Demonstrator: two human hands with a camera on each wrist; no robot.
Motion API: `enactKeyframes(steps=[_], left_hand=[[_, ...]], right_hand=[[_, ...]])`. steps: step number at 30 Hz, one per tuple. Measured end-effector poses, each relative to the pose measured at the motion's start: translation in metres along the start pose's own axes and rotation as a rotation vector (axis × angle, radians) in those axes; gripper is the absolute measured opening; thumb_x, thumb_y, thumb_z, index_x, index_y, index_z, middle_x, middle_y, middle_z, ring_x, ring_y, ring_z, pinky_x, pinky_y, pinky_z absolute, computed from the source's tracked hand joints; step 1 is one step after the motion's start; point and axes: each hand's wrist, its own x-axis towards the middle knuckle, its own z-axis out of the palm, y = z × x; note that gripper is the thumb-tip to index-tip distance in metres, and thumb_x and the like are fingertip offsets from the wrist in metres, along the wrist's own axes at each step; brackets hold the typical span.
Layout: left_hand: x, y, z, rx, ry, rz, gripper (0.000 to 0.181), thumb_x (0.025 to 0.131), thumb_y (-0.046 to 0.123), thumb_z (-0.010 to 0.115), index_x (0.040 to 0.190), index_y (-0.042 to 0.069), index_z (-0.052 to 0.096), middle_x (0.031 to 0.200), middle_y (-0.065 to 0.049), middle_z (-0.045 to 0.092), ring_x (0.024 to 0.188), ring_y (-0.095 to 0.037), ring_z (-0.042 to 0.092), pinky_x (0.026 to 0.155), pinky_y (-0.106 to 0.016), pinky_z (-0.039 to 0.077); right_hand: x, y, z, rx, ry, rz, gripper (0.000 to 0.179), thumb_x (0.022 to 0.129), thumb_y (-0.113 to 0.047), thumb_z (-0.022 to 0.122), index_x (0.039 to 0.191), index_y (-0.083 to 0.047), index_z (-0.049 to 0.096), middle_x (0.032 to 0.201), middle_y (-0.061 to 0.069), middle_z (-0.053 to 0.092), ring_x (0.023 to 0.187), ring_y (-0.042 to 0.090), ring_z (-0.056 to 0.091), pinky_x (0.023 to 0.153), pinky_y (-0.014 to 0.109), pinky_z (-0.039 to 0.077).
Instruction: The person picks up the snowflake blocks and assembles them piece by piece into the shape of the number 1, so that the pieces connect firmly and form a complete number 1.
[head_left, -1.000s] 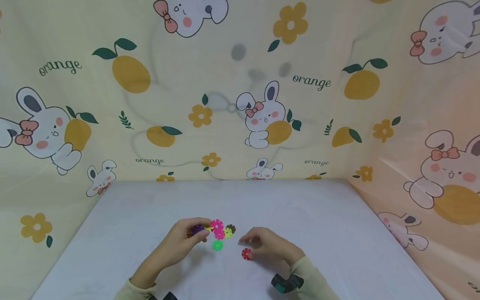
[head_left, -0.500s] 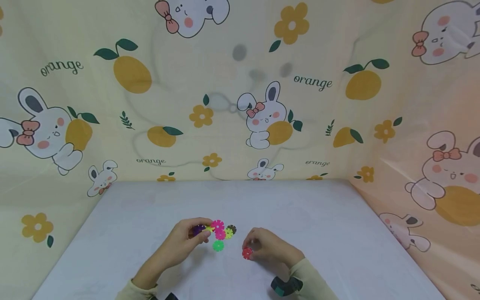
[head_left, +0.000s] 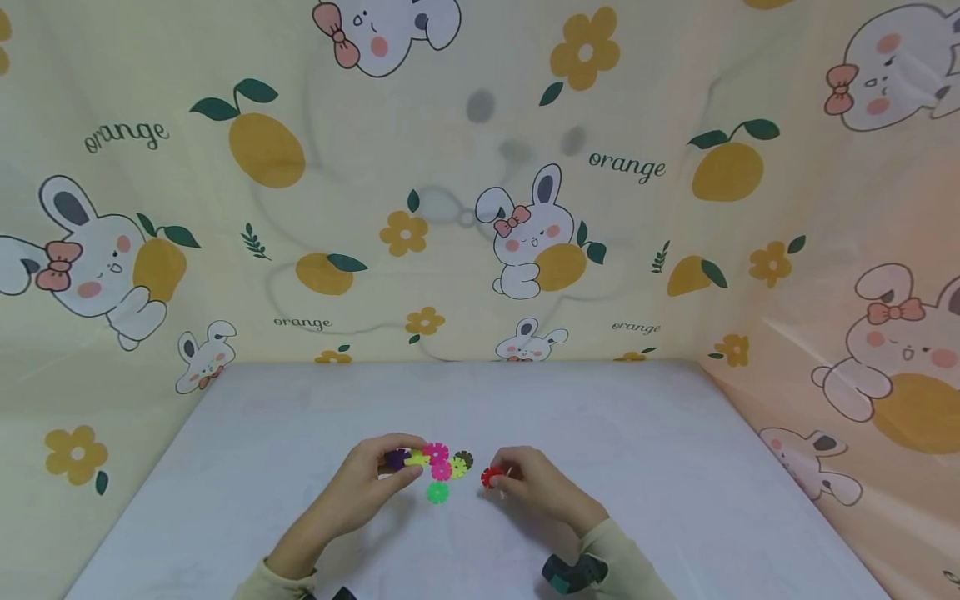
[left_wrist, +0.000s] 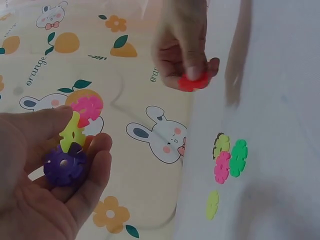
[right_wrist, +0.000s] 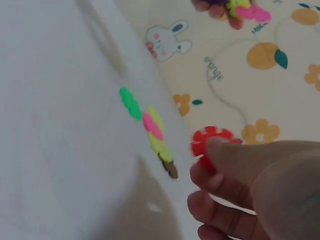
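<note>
My left hand [head_left: 367, 483] holds a joined chain of notched plastic discs. The chain has a purple disc [left_wrist: 65, 166] in the palm, a yellow disc [left_wrist: 73, 133] in the middle and a pink disc [left_wrist: 88, 110] at the far end. Between thumb and fingers, my right hand [head_left: 543, 487] pinches a red notched disc [right_wrist: 201, 141], raised above the table; the thumb covers part of it. A green disc [head_left: 438, 492] lies on the table between the hands. Beside it are a loose pink disc [left_wrist: 222, 167], yellow discs [right_wrist: 160, 147] and a brown disc [right_wrist: 170, 168].
The white table [head_left: 637, 433] is bounded at the back and sides by a cream curtain [head_left: 450, 150] printed with rabbits and oranges. A dark band [head_left: 573, 573] sits at the right sleeve. The loose discs lie close together, some overlapping in the wrist views.
My right fingers have closed around the red disc and raised it from the table, away from me. The chain in my left hand has turned slightly, showing more of its yellow disc.
</note>
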Motion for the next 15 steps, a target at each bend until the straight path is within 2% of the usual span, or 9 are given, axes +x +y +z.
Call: enactKeyframes(steps=[5,8,13,15], left_hand=[[0.0,0.001,0.001,0.001,0.002,-0.014,0.024,0.094,0.016,0.071,0.118,0.013,0.071,0.122,-0.009,0.069,0.101,-0.018,0.063,0.087,-0.022,0.055],[0.0,0.0,0.002,-0.011,0.006,-0.014,0.023,0.093,0.015,0.072,0.116,0.016,0.072,0.122,-0.007,0.069,0.101,-0.016,0.063,0.085,-0.018,0.054],[-0.001,-0.002,0.002,-0.054,-0.006,0.041,0.024,0.093,0.016,0.073,0.117,0.011,0.072,0.121,-0.011,0.07,0.098,-0.011,0.063,0.084,-0.019,0.054],[-0.001,-0.002,0.001,-0.083,-0.02,0.067,0.025,0.094,0.015,0.072,0.117,0.007,0.072,0.12,-0.014,0.07,0.095,-0.009,0.063,0.082,-0.02,0.055]], right_hand=[[-0.001,-0.01,-0.002,0.141,0.038,-0.041,0.009,0.099,-0.016,0.066,0.106,-0.011,0.066,0.091,0.01,0.072,0.073,0.013,0.064,0.068,0.024,0.055],[-0.002,-0.019,-0.003,0.23,0.082,-0.055,0.017,0.1,-0.016,0.064,0.115,-0.007,0.064,0.088,0.013,0.071,0.068,0.01,0.061,0.064,0.026,0.054],[-0.004,-0.034,0.001,0.398,0.131,-0.13,0.027,0.1,-0.012,0.063,0.125,-0.001,0.06,0.084,0.023,0.067,0.065,0.006,0.056,0.063,0.024,0.053],[-0.006,-0.041,0.004,0.445,0.137,-0.153,0.027,0.1,-0.012,0.063,0.125,-0.001,0.06,0.083,0.02,0.067,0.065,0.005,0.055,0.063,0.021,0.051]])
